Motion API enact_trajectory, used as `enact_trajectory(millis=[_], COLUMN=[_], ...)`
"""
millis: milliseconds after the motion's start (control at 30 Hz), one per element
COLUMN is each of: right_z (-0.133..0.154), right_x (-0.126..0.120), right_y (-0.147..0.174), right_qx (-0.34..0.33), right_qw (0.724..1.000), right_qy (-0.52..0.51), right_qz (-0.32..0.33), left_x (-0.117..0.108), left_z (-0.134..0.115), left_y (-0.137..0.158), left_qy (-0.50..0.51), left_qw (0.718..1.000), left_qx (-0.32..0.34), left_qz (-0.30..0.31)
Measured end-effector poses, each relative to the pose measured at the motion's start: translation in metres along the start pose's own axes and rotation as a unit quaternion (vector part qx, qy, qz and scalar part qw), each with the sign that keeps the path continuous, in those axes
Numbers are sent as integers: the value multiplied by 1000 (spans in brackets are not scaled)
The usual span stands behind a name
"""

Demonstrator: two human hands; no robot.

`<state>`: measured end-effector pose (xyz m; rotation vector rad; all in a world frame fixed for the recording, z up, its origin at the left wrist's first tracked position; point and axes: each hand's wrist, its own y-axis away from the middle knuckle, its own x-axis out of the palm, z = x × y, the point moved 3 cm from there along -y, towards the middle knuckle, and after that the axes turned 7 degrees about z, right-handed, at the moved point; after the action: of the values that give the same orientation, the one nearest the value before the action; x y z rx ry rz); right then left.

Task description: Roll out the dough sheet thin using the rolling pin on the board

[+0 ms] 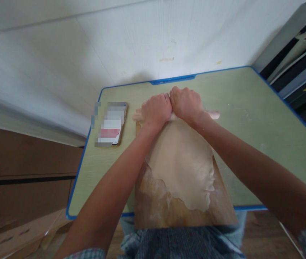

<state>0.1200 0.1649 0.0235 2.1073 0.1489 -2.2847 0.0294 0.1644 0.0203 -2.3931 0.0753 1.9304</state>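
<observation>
Both my hands are wrapped round a wooden rolling pin (214, 114), side by side near its middle. My left hand (156, 109) is closed on it left of centre, and my right hand (186, 102) grips it just to the right, the two almost touching. The pin lies across the far end of a sheet of dough (181, 158), which is rolled flat with a ragged near edge. Under the dough is a floured wooden board (153, 212) whose near end sticks out past the table edge. My hands cover the middle of the pin.
A phone (111, 124), partly pixelated, lies on the left of the green table (250, 144) with its blue rim. A white wall (142, 43) stands right behind the table. Dark and grey items (295, 61) lean at the far right, and brown boxes (26, 162) are on the left.
</observation>
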Motion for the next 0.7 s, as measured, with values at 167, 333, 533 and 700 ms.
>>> enact_trajectory(millis=[167, 333, 533, 700], right_z=[-1, -1, -3, -5], right_x=[1, 1, 1, 2], right_y=[-10, -19, -28, -35], right_qx=[-7, -5, -9, -2], right_qw=[1000, 1000, 999, 999], right_qy=[12, 15, 34, 25], right_qz=[-5, -19, -32, -24], left_x=[3, 4, 4, 6], left_z=[2, 3, 2, 3], left_y=[-9, -18, -27, -33], left_qy=[9, 20, 17, 19], left_qw=[1000, 1000, 1000, 1000], left_qx=[-4, -8, -6, -3], left_qz=[-9, -2, -10, -8])
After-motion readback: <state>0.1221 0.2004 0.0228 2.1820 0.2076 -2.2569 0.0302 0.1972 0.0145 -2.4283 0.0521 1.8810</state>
